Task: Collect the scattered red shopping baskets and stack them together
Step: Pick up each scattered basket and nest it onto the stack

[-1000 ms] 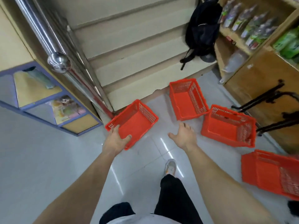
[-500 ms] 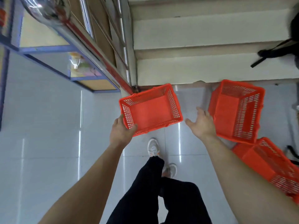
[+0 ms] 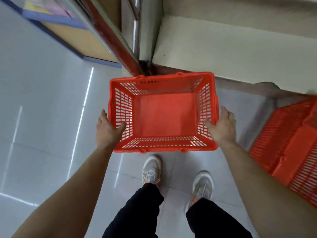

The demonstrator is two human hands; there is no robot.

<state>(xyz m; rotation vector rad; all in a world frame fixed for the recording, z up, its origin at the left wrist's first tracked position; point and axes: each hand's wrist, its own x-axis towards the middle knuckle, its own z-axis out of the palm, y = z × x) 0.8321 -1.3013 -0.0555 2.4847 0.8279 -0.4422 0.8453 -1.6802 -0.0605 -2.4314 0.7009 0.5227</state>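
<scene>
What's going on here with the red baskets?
A person grips an empty red basket by its two short sides, left hand on one, right hand on the other, in front of their shoes by the bottom stair. A second basket lies tipped over to the right, not yet stacked.

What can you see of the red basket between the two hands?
The red basket is rectangular, plastic-looking, with slotted walls, a solid base and small lugs on its rim. It is empty, upright, mouth toward the camera, ahead of the shoes. The left hand and right hand grip its side walls, thumbs inside.
</scene>
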